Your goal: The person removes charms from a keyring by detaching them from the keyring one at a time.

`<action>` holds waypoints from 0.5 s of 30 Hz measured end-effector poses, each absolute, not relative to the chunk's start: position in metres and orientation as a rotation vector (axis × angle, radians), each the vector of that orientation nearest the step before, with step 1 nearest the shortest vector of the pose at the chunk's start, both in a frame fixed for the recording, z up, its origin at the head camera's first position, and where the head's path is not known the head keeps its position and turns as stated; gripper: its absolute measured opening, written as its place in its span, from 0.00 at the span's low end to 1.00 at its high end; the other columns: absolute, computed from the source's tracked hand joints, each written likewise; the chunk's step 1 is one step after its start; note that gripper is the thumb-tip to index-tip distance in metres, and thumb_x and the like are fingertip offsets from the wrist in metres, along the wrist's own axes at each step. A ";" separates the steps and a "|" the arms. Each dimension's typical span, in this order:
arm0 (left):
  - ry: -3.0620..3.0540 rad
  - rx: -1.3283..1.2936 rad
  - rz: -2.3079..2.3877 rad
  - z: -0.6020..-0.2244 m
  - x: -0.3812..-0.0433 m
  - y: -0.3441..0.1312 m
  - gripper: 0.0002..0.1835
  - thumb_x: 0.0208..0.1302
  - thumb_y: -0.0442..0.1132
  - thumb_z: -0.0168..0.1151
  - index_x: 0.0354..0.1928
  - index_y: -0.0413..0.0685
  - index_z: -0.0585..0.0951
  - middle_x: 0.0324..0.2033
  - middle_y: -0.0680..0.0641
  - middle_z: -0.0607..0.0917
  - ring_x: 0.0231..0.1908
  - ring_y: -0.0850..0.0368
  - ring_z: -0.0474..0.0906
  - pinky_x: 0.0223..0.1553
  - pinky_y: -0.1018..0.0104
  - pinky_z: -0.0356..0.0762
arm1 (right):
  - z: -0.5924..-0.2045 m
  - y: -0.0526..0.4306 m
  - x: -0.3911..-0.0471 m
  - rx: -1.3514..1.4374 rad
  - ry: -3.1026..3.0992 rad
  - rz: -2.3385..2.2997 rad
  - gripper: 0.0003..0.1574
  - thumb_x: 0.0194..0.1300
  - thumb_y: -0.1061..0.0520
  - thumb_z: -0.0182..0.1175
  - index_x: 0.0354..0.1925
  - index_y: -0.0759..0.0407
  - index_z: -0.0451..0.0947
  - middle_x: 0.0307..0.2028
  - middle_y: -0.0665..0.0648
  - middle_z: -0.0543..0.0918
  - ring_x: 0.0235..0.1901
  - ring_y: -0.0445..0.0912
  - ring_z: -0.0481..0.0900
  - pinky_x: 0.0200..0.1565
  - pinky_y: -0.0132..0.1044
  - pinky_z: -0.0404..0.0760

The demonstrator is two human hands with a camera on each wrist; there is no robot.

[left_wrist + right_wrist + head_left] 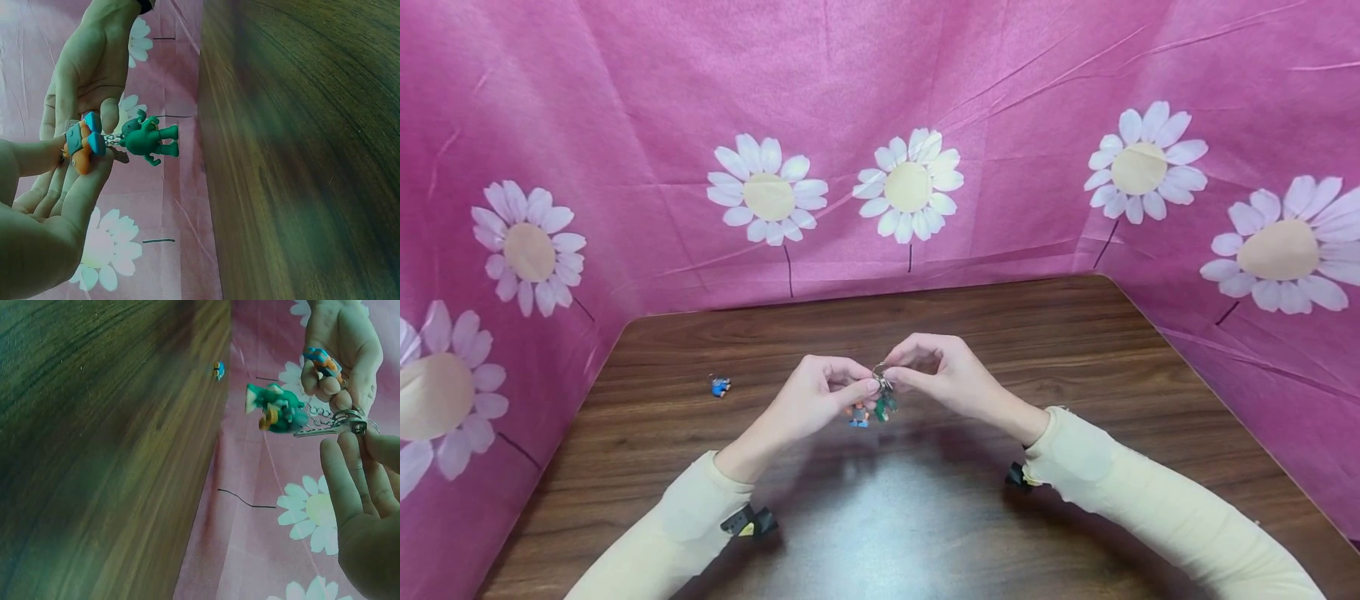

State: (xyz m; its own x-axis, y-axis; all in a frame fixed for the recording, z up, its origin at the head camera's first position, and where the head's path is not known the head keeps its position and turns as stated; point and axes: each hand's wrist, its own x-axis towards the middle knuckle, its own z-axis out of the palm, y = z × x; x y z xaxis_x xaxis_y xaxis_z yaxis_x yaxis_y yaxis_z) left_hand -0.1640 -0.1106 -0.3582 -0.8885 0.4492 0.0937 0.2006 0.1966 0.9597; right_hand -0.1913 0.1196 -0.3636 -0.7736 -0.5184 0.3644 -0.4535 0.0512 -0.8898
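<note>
Head view shows me both forearms angled inward in cream sleeves, wrists raised above the brown wood-grain desk (685,467), fingertips nearly meeting. My left hand (812,396) pinches narrowly, thumb against forefinger, with a small orange-and-blue toy figure keychain (858,415) hanging beneath. My right hand (947,377) pinches a silver metal key ring (353,419), from which a green toy figure (147,140) dangles on a chain. A small blue toy figure keychain (720,387) lies on the desk, well left. Fingers hide exactly where the orange-and-blue figure attaches.
</note>
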 end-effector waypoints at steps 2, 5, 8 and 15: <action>2.270 0.625 1.746 -0.358 -0.164 -0.111 0.07 0.68 0.33 0.66 0.43 0.35 0.86 0.31 0.37 0.89 0.30 0.55 0.86 0.32 0.65 0.85 | -0.363 0.120 -0.191 -1.087 2.288 -1.825 0.06 0.64 0.66 0.69 0.41 0.62 0.85 0.36 0.54 0.89 0.33 0.51 0.88 0.37 0.43 0.88; 2.291 0.622 1.717 -0.357 -0.163 -0.111 0.07 0.69 0.34 0.66 0.42 0.35 0.86 0.31 0.38 0.89 0.31 0.54 0.86 0.32 0.64 0.85 | -0.362 0.122 -0.192 -1.204 2.371 -1.744 0.06 0.64 0.67 0.69 0.39 0.59 0.87 0.34 0.51 0.90 0.30 0.50 0.87 0.33 0.37 0.86; 2.321 0.618 1.691 -0.356 -0.162 -0.112 0.07 0.69 0.34 0.66 0.42 0.37 0.86 0.30 0.39 0.89 0.30 0.53 0.87 0.31 0.63 0.85 | -0.362 0.124 -0.193 -1.352 2.475 -1.616 0.07 0.62 0.68 0.70 0.37 0.57 0.88 0.32 0.48 0.89 0.29 0.44 0.86 0.29 0.33 0.84; 2.336 0.605 1.680 -0.353 -0.162 -0.112 0.07 0.69 0.35 0.66 0.41 0.38 0.87 0.29 0.43 0.89 0.29 0.56 0.85 0.32 0.63 0.85 | -0.365 0.127 -0.195 -1.251 2.473 -1.516 0.05 0.65 0.62 0.70 0.40 0.55 0.87 0.33 0.47 0.89 0.32 0.42 0.86 0.34 0.35 0.85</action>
